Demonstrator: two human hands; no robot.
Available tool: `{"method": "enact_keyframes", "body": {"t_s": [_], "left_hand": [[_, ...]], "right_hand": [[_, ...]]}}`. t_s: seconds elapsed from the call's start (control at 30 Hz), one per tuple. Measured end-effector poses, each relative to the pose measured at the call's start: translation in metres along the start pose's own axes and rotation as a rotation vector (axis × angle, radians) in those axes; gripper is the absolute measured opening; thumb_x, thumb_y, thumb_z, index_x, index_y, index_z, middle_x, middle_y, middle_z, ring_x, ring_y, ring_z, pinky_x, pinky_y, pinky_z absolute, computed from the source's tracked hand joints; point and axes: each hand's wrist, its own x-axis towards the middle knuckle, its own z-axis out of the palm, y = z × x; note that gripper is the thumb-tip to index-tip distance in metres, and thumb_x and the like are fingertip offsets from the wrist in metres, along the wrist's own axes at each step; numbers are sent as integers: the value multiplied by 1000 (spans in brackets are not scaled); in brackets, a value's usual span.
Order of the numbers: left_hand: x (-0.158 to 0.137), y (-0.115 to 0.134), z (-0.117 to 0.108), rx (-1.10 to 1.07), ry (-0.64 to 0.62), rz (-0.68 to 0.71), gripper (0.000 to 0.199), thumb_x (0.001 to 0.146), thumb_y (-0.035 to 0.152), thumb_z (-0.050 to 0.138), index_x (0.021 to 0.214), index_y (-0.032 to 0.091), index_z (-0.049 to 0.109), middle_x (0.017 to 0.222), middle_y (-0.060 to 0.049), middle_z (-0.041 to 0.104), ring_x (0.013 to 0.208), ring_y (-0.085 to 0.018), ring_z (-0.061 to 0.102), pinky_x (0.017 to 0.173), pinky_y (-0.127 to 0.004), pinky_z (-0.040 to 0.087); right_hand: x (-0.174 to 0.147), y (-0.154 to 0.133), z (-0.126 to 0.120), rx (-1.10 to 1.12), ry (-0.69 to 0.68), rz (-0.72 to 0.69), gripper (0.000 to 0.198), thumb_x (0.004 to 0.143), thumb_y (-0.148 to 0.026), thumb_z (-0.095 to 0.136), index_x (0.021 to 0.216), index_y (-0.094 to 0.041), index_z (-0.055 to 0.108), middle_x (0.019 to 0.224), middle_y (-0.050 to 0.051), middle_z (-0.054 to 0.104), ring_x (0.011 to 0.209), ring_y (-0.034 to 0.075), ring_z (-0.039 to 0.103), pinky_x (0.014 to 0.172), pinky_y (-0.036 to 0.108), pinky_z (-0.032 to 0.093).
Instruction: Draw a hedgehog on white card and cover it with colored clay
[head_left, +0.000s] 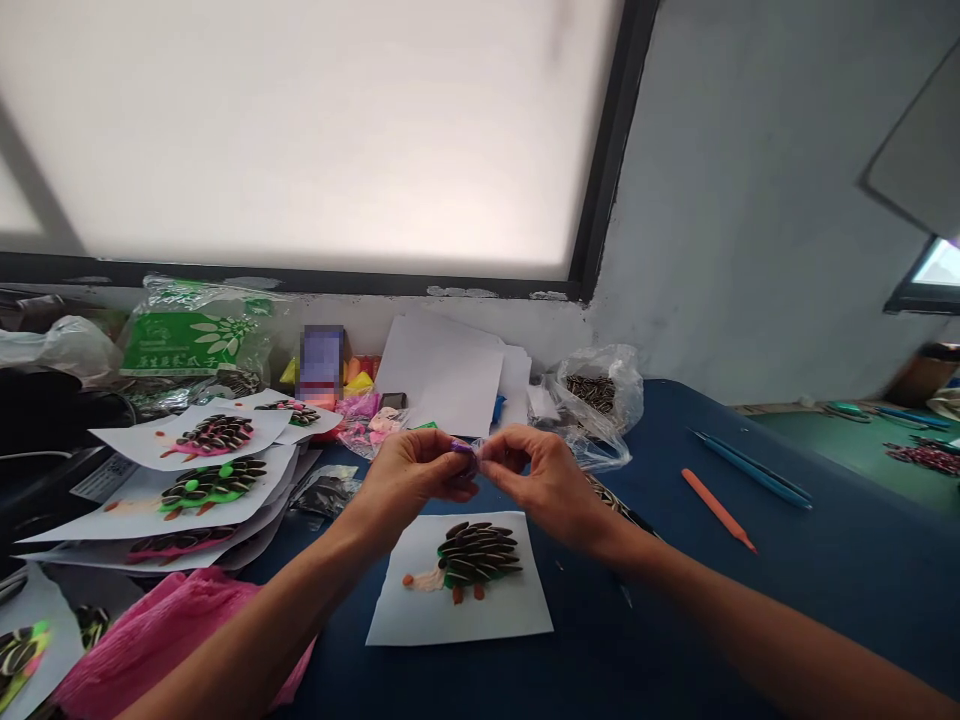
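My left hand (pixel 424 465) pinches a small purple lump in clear plastic (pixel 463 452), which looks like wrapped modelling clay. My right hand (pixel 536 475) is closed at the other end of it, fingertips on the clear plastic. Both hands meet above a white paper sheet (pixel 390 620) on the blue tabletop. On that sheet is a hedgehog picture (pixel 476 555) with sunflower-seed spines over green clay, a pale head, an orange nose and orange feet. Fingers partly hide the purple lump.
Finished hedgehog sheets (pixel 217 490) are stacked at left, above a pink cloth (pixel 180 640). A bag of seeds (pixel 592 390) and blank paper (pixel 442 370) stand by the wall. At right lie an orange pen-like tool (pixel 718 510) and blue tweezers (pixel 750 470).
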Motion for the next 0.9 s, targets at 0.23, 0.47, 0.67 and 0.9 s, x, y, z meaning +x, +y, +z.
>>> {"method": "enact_keyframes", "body": {"t_s": [0.23, 0.47, 0.67, 0.9], "left_hand": [[5, 0, -8, -10, -45, 47, 36, 59, 33, 88, 81, 12, 69, 68, -3, 72, 59, -15, 69, 59, -26, 59], [2, 5, -3, -7, 26, 42, 38, 66, 25, 82, 99, 13, 66, 66, 0, 69, 54, -14, 67, 50, -24, 56], [3, 0, -8, 23, -66, 31, 29, 69, 34, 82, 82, 13, 66, 70, -1, 69, 58, -14, 68, 58, -25, 58], [3, 3, -5, -24, 11, 0, 23, 72, 28, 81, 72, 13, 62, 71, -1, 69, 65, -17, 71, 59, -23, 59]], "right_hand": [[9, 10, -6, 304, -88, 37, 17, 81, -35, 67, 81, -18, 64, 77, 0, 61, 72, 14, 54, 70, 30, 46], [8, 10, -6, 348, -39, 62, 25, 81, -42, 69, 84, -17, 65, 78, 1, 59, 73, 14, 53, 69, 28, 45], [7, 12, -5, 340, -40, 29, 18, 81, -34, 68, 84, -16, 69, 83, 3, 64, 77, 16, 57, 73, 31, 47], [6, 13, -3, 385, 14, 54, 20, 81, -36, 69, 86, -17, 69, 81, 2, 64, 76, 15, 57, 72, 30, 47]]}}
